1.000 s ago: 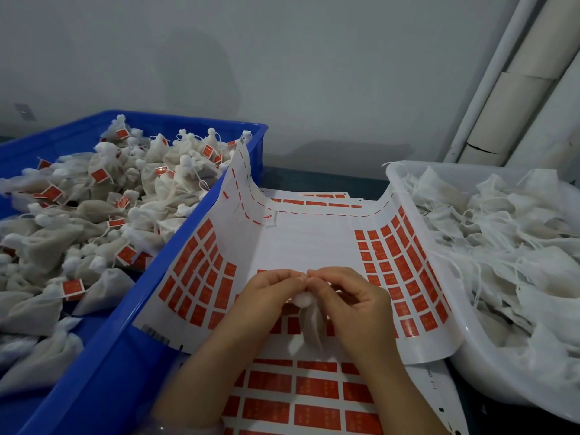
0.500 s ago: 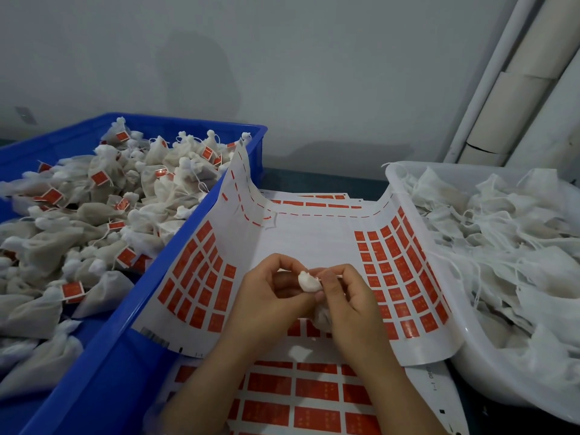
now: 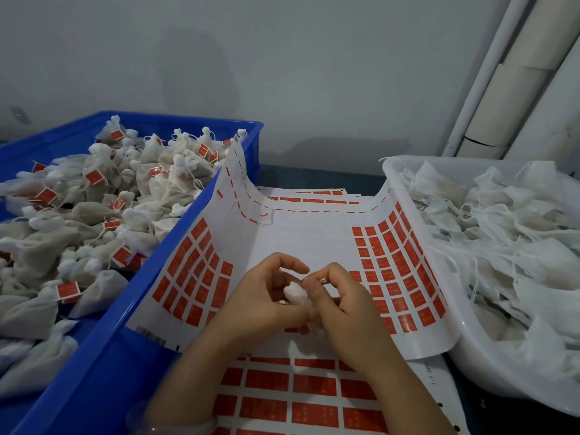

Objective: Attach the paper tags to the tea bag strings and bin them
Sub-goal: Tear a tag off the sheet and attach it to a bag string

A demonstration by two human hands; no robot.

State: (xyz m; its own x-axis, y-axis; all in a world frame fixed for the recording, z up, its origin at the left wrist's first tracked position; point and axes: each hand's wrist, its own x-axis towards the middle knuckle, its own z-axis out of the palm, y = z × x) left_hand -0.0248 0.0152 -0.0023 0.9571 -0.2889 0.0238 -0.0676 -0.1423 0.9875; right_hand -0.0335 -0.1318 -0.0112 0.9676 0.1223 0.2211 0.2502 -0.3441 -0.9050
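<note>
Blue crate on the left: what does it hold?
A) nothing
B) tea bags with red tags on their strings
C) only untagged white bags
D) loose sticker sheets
B: the blue crate is piled with tea bags, many carrying red tags; the untagged ones fill the white tub.

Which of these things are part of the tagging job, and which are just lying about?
Job:
left hand and right hand, both holding a tea bag
tag sheet
blue crate of tagged bags
white tub of untagged bags

Lying about:
pipes by the wall
</note>
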